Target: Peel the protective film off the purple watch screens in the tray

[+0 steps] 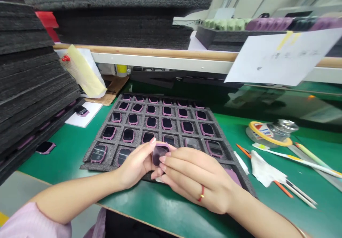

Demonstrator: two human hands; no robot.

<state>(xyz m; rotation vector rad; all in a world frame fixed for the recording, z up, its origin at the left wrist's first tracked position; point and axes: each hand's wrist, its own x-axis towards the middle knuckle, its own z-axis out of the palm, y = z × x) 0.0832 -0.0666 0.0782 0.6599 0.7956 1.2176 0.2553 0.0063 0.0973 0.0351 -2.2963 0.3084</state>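
My left hand (136,162) is closed round a smartwatch body (157,156) with a dark screen and a purple frame. The fingers of my right hand (200,176) are closed together over the watch's right side, fingertips on its screen; the thumb is mostly hidden. Both hands are above the front edge of a dark foam tray (87,164). Rows of similar purple-framed watches (128,135) lie face up in its compartments. My forearms and hands cover part of the front row.
Stacks of black foam trays (24,74) rise at left, beside a loose watch (45,147). To the right lie a toothbrush (299,159), a white cloth (267,168), tweezers (300,193) and a glass bottle with a metal cap (278,131). A shelf edge (160,55) spans the back.
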